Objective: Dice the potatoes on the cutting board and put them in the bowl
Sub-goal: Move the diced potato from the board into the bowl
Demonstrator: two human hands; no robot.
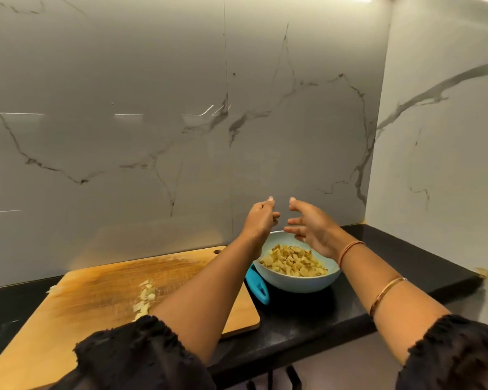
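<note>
Mostly done: the bowl (pixel 293 285) holds diced potato (pixel 292 263), a few pieces (pixel 145 298) wait on the cutting board (pixel 102 277); left hand (pixel 261 218) and right hand (pixel 312 229) hover open, empty.

Bowl (pixel 293 285) of potato dice (pixel 292 261) sits right of the cutting board (pixel 96 291), perhaps a knife handle (pixel 257 285) between

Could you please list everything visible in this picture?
Cutting board: one, wooden, counter's left.
Loose potato pieces: small pile, pale, on the board.
Bowl: one, light blue, right of the board.
Diced potato: heap, yellow, in the bowl.
Handle: one, bright blue, between board and bowl.
Counter: one, black, under everything.
Wall: one, marbled grey, behind.
Bangles: two, coppery, right forearm.
Sleeves: two, black, bottom edge.
Left hand: one, open, above the bowl.
Right hand: one, open, above the bowl.
</note>
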